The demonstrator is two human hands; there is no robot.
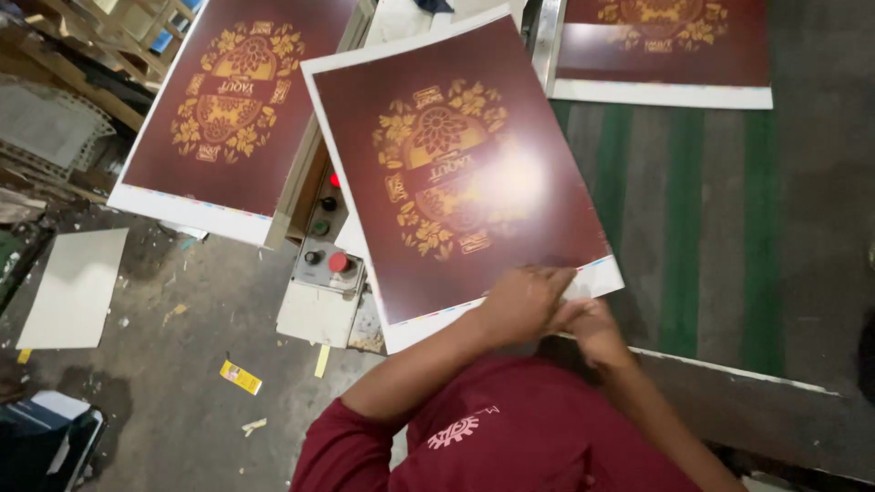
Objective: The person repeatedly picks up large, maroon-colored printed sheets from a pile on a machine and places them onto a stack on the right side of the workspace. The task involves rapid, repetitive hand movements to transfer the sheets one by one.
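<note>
A large glossy sheet, dark maroon with a gold flower ornament and a white margin, lies tilted in front of me. My left hand pinches its near white edge at the lower right corner. My right hand sits just beside it, fingers closed on the same edge, partly tucked under the left hand. Both sleeves are maroon. Glare washes out the sheet's right half.
A pile of the same printed sheets rests at the left, another at the top right. A control box with red and green buttons stands under the sheet's left side. A grey belt with green stripes runs on the right. White board and paper scraps lie on the floor.
</note>
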